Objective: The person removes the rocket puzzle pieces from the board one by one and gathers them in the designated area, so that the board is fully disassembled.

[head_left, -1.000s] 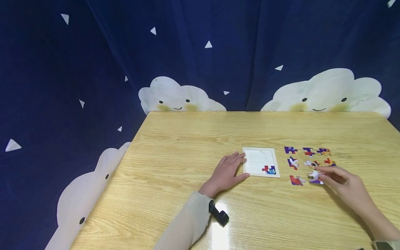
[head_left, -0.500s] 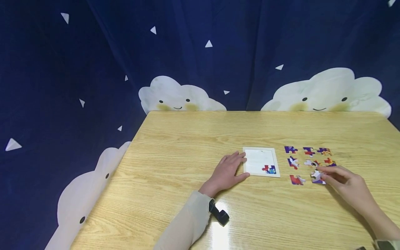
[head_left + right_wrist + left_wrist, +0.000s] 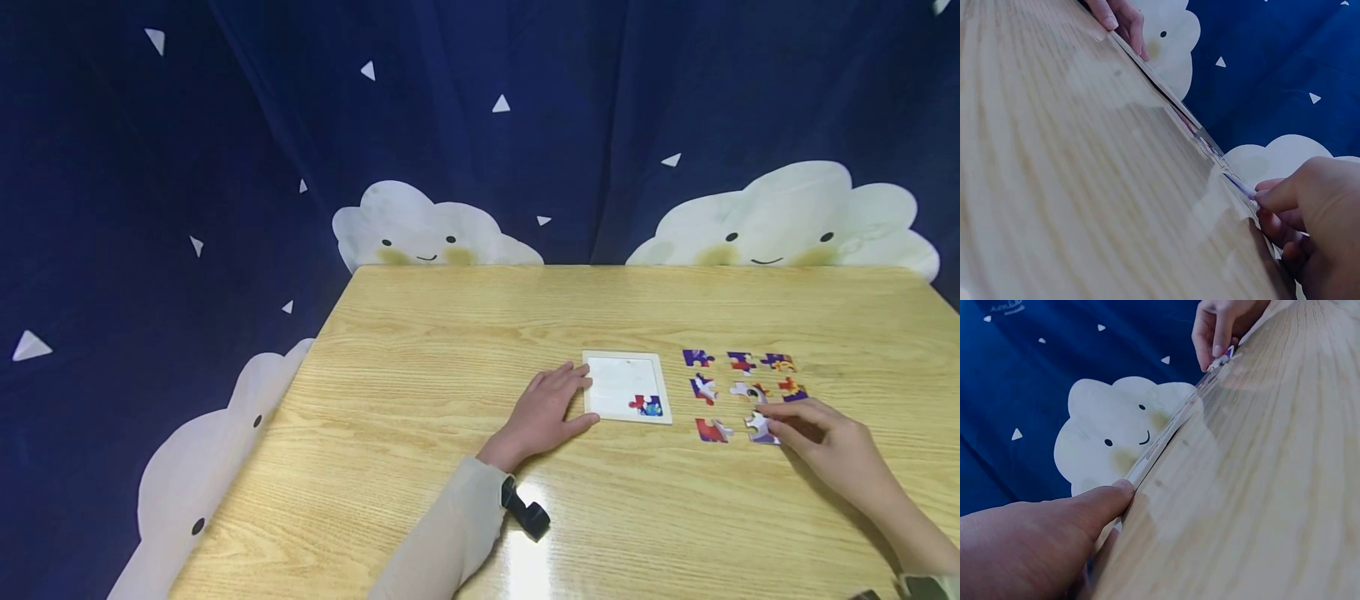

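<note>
In the head view my left hand lies spread at the left side of a square white puzzle tray, its fingertips and thumb touching the rim. Two joined jigsaw pieces, red and blue, sit in the tray's near right corner. My right hand pinches a white and purple jigsaw piece between thumb and index finger, close over the table. From the right wrist view that piece appears edge-on at the fingertips. In the left wrist view my left thumb presses at the tray's edge.
Several loose jigsaw pieces lie in rough rows right of the tray, including a red and white one and a blue one. The wooden table ends at a dark blue curtain printed with clouds.
The right hand has turned the white and purple piece slightly and shifted it a little to the right. The left hand and tray have stayed in place.
</note>
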`<action>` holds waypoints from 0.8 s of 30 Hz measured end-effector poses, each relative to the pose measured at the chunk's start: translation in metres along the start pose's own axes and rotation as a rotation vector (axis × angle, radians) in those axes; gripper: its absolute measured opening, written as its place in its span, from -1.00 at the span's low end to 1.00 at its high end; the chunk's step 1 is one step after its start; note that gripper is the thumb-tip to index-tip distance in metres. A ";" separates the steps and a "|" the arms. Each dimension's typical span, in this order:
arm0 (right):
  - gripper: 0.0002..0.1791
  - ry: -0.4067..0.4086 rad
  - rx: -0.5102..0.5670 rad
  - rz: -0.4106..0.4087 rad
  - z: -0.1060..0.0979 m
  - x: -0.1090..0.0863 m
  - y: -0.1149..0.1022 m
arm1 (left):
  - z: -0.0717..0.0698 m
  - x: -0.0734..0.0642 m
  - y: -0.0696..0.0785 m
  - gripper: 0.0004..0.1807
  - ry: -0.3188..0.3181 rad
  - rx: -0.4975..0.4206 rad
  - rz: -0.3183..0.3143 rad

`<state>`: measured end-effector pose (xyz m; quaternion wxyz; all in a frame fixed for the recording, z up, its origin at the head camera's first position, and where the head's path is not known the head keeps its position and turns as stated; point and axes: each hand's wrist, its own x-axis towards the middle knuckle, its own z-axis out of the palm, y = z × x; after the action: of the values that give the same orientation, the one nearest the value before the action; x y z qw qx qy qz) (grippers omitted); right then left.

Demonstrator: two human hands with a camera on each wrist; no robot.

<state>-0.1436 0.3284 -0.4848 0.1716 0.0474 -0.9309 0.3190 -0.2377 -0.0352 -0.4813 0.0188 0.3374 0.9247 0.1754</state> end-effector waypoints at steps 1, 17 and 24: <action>-0.80 0.004 -0.001 -0.006 0.000 0.000 0.001 | 0.000 0.000 0.000 -0.37 0.000 0.002 0.001; -0.76 0.044 -0.085 -0.074 0.002 0.000 0.001 | 0.001 0.000 -0.001 -0.37 0.000 -0.006 0.001; -0.78 0.044 -0.099 -0.078 0.003 0.000 0.002 | 0.001 0.001 -0.001 -0.37 -0.002 -0.005 -0.003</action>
<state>-0.1448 0.3282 -0.4882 0.2065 0.0682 -0.9389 0.2666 -0.2384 -0.0349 -0.4826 0.0210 0.3362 0.9248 0.1770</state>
